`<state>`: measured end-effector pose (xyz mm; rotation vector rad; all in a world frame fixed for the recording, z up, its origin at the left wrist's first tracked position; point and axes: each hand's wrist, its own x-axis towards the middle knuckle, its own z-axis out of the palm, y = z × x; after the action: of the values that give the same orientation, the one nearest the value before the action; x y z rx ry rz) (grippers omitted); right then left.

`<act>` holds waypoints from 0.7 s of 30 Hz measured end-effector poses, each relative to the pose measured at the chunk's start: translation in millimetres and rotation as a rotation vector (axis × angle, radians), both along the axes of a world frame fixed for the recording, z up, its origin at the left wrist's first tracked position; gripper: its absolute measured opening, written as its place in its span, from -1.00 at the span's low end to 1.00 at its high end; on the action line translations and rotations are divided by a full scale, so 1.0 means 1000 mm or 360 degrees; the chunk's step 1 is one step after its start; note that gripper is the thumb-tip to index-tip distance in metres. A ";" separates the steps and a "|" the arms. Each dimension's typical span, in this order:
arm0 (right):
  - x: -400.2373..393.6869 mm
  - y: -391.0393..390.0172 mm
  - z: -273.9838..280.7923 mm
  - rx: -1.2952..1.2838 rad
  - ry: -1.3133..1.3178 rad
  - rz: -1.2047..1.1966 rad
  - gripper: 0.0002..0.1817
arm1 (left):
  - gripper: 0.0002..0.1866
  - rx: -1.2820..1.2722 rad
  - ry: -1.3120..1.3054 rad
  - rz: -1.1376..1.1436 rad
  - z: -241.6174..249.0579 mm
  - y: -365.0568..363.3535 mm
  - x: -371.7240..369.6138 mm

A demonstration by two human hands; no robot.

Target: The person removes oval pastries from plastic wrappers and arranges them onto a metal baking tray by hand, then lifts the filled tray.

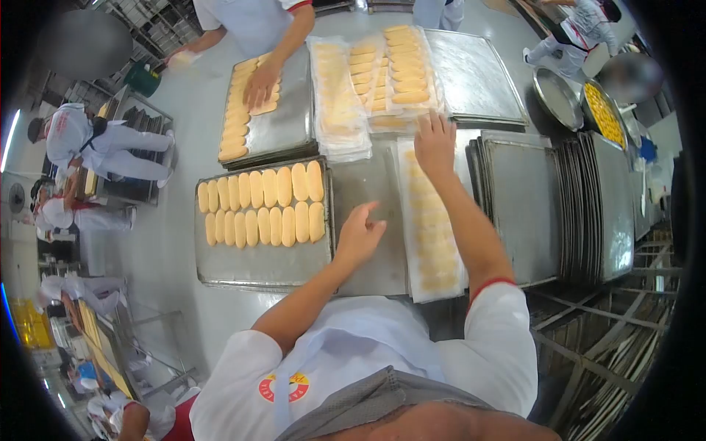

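Hands: left hand (358, 234) open, fingers loosely curled, over bare tabletop just right of the bun tray (261, 268); right hand (435, 143) open, fingers spread, on far end of the bagged buns (430, 235) right of that tray. Beyond tray: co-worker's hand (259, 82) on second tray (287, 125); stacked bags (338, 95).

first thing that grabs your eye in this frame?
The near tray with two neat rows of pale bread rolls, just left of the person's left hand. Then the right hand reaching up to the bagged rolls stacked at the top centre.
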<state>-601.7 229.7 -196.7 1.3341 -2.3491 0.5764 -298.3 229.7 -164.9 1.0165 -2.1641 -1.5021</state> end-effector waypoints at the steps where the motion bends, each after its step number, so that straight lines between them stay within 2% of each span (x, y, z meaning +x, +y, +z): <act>1: -0.018 -0.024 -0.008 0.0088 0.0170 -0.0016 -0.54 | -0.46 0.0002 -0.0013 -0.0040 0.005 0.002 0.009; 4: -0.043 -0.065 -0.004 0.0323 0.0360 0.0109 -0.62 | -0.50 0.0031 -0.0035 -0.0090 0.010 0.006 0.035; 7: -0.052 -0.081 -0.011 0.0322 0.0433 0.0224 -0.70 | -0.55 0.0082 -0.0048 -0.0015 0.005 0.007 0.056; 12: -0.062 -0.085 -0.012 0.0430 0.0365 0.0222 -0.72 | -0.63 0.0142 -0.0101 -0.0009 0.010 0.005 0.071; 15: -0.056 -0.085 -0.003 0.0138 0.0396 0.0219 -0.78 | -0.66 0.0298 -0.0163 -0.0060 0.026 0.005 0.067; 18: -0.035 -0.069 0.025 -0.0170 0.0497 0.0283 -0.83 | -0.68 0.0410 0.0003 -0.0159 0.031 0.005 0.057; 21: -0.012 -0.041 0.035 -0.0288 0.0398 0.0369 -0.85 | -0.62 0.0870 0.0189 -0.0200 0.025 -0.004 0.037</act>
<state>-613.4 188.9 -161.5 1.5081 -1.9119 0.6320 -261.1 225.9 -140.1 0.9214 -1.7987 -2.2250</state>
